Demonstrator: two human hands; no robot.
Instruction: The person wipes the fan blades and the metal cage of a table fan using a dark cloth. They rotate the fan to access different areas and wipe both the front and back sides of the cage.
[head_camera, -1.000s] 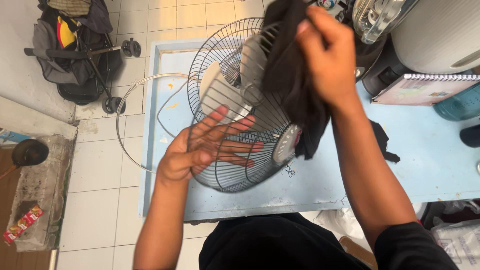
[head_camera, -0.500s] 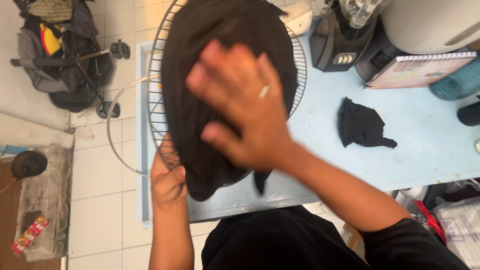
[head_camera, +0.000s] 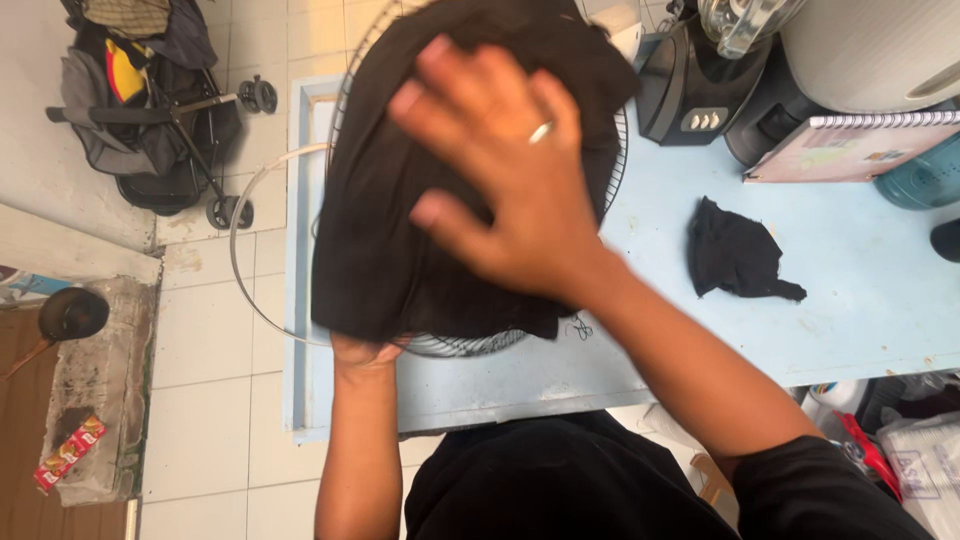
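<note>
Even soft daylight, faint shadows, no glare, right hand (head_camera: 505, 170) motion-blurred (fingertips smeared), background sharp

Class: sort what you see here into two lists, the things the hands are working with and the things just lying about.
In use: right hand, black cloth, wire fan guard, left hand.

Lying about: small black rag, spiral notebook, blender base, folded pushchair, loose wire ring.
</note>
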